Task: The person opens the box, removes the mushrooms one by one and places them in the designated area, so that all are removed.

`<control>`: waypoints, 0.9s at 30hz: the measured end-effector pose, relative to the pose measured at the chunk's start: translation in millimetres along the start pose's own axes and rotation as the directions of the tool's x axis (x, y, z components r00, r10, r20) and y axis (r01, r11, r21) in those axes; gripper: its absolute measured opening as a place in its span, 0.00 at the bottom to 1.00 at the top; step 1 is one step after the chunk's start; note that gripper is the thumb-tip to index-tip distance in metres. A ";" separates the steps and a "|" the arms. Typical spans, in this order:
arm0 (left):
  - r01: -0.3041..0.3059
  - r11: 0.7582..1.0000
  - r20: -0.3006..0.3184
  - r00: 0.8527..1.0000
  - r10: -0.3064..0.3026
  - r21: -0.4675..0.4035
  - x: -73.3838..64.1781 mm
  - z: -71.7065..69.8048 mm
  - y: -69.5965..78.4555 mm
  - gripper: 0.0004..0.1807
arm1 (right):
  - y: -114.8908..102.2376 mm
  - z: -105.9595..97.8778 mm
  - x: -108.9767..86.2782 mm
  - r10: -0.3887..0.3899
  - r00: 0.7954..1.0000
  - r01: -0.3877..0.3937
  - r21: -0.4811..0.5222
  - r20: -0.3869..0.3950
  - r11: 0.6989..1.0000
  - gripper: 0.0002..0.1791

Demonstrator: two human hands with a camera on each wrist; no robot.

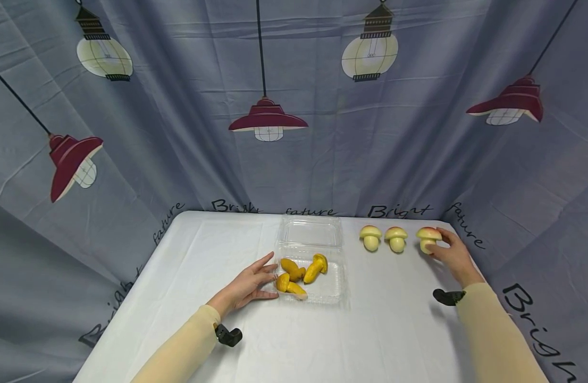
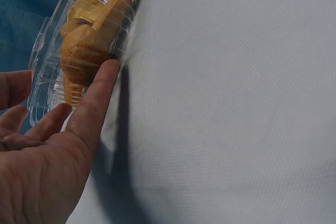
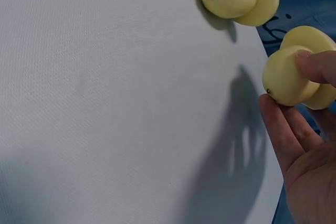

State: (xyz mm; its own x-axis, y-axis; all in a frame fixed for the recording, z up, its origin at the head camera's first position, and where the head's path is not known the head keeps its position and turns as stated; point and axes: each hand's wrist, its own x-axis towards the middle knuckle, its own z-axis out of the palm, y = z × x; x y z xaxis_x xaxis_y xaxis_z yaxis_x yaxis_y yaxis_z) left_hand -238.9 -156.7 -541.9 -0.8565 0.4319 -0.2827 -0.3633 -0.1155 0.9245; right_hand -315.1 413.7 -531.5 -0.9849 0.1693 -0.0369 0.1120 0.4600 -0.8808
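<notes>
My right hand [image 1: 454, 259] pinches a toy mushroom [image 1: 427, 233] with a red-yellow cap and pale stem, at the table's far right. In the right wrist view, the thumb presses on the stem of this mushroom [image 3: 286, 77] and fingertips support its other side. Two similar mushrooms [image 1: 370, 242] [image 1: 396, 243] stand in a row to its left. My left hand [image 1: 248, 282] has its fingers spread along the left side of a clear plastic box [image 1: 332, 292]. Inside lie several yellow mushrooms [image 1: 315, 268], also seen through the wall as a brownish-yellow mushroom [image 2: 84, 53] in the left wrist view.
The box's hinged lid [image 1: 310, 232] is folded back toward the table's far edge. A white cloth covers the table [image 1: 370, 330]. Grey-blue curtains [image 1: 313, 170] printed with lamps and lettering surround its back and sides.
</notes>
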 end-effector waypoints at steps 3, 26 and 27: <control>-0.001 1.000 -0.002 1.000 0.001 0.003 -0.4 0.0 -0.4 0.40 | 0.3 2.4 0.5 0.000 1.000 0.000 -0.024 -0.011 1.000 0.45; 0.001 1.000 0.005 1.000 -0.001 0.004 -0.2 -0.7 1.2 0.40 | 4.0 15.6 12.7 0.089 0.996 -0.091 -0.099 -0.024 0.991 0.45; -0.003 1.000 0.006 1.000 0.003 0.006 0.1 -1.0 0.8 0.40 | 4.4 15.6 13.2 0.083 0.996 -0.085 -0.103 -0.025 0.991 0.45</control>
State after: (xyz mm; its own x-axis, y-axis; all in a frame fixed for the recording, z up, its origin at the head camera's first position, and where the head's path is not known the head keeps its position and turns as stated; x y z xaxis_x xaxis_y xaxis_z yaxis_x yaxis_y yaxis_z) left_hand -239.6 -157.6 -541.4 -0.8551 0.4373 -0.2785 -0.3589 -0.1116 0.9267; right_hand -329.6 404.3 -543.2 -0.9686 0.2285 -0.0985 0.2088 0.5309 -0.8213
